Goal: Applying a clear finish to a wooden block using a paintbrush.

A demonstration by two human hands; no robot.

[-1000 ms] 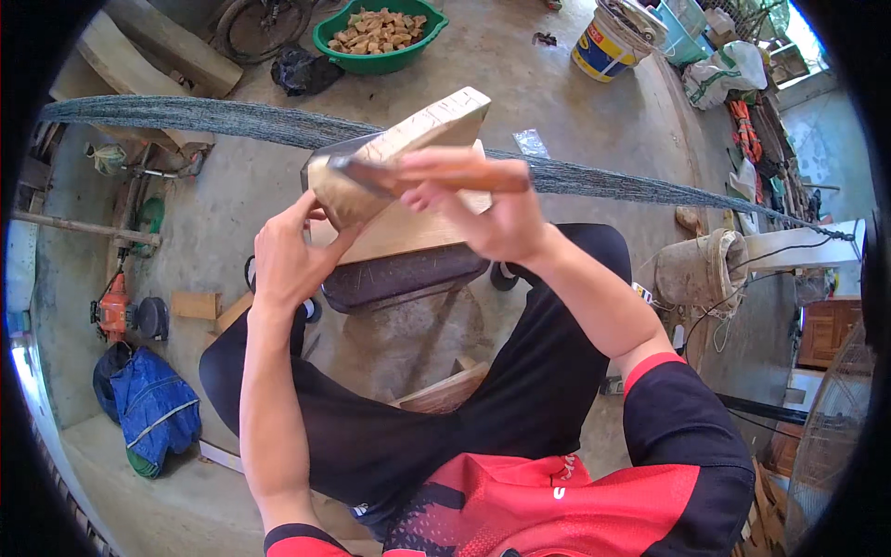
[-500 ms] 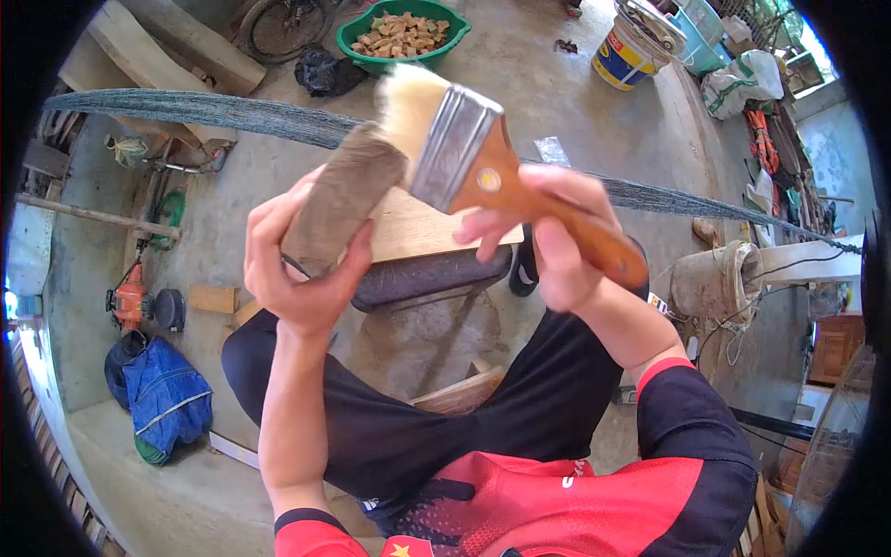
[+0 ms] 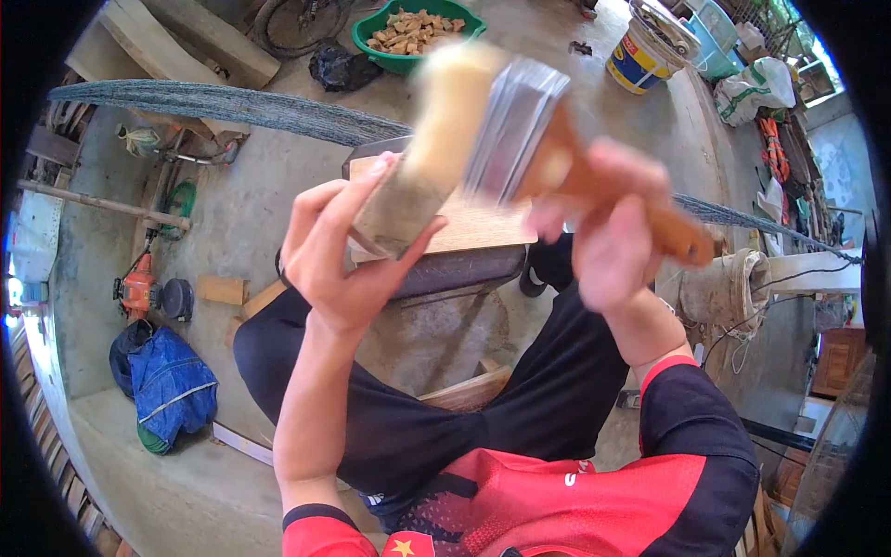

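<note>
My left hand [image 3: 334, 269] is closed round a grey-brown block [image 3: 397, 215], thumb on one side and fingers on the other. My right hand [image 3: 614, 246] grips the wooden handle of a wide paintbrush [image 3: 515, 130] with a metal ferrule. Its pale bristles, smeared by motion, lie across the upper part of the block and hide it. Below both hands a light wooden board [image 3: 487, 227] rests on a dark, padded-looking support [image 3: 459, 276] in front of my legs.
A green basin [image 3: 371, 58] of wood pieces stands far ahead beside a black bag [image 3: 342, 70]. A stretched grey-blue hammock [image 3: 232, 110] crosses behind the hands. Buckets [image 3: 640, 58] stand at right; an orange machine [image 3: 137, 286] and blue bundle [image 3: 174, 376] lie left.
Both hands have shifted to the right, with the block and paintbrush. The bristles now cover more of the block, and the brush is more blurred.
</note>
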